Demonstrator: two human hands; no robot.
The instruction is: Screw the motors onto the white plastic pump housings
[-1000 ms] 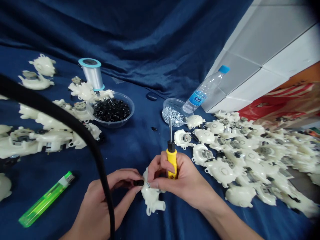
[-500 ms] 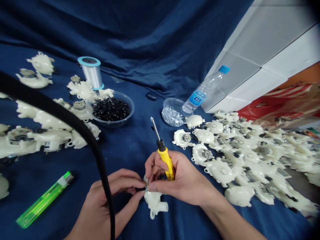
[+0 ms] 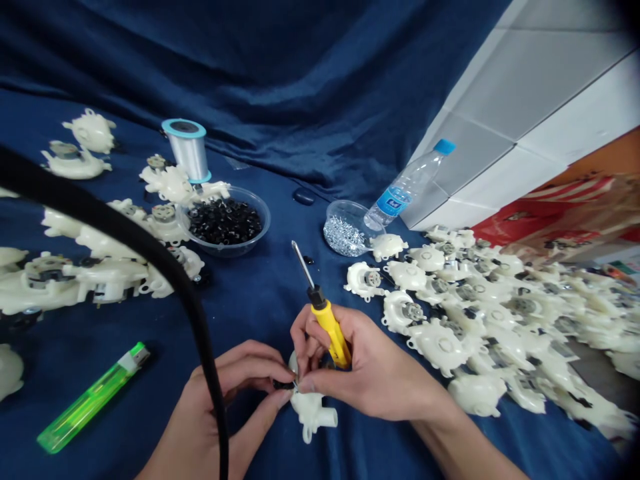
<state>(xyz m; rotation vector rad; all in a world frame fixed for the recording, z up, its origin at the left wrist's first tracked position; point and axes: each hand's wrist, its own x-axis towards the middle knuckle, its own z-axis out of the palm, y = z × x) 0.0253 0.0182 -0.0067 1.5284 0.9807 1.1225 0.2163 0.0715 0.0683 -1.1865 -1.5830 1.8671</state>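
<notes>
- We see the left hand (image 3: 200,400) in a narrow pinch, thumb and fingertips holding a small black part (image 3: 283,385) against the side of a white housing (image 3: 307,407).
- That housing sits between the two hands, toward the near edge of the blue cloth (image 3: 260,300); its short spout points right and fingers cover its upper part.
- We find the right hand (image 3: 370,380) gripping closely: a yellow screwdriver (image 3: 331,327) is held in it, shaft up and leaning left, tip toward the cloth's far edge. Its thumb and fingertips meet beside the black part, at a thin silver piece (image 3: 295,385) too small for us to make out.
- Toward the far edge we see a clear bowl (image 3: 266,220) of black pieces left of centre, a spool (image 3: 190,157) behind it, and a smaller bowl (image 3: 350,205) of silver bits with a tilted bottle (image 3: 395,197) just beside it.
- Along the right edge we see many white housings (image 3: 440,347) crowded together; another group (image 3: 107,280) lies toward the left edge.
- Near the near-left corner we see a green tool (image 3: 90,403); a black cable (image 3: 220,413) passes in front of the left hand.
</notes>
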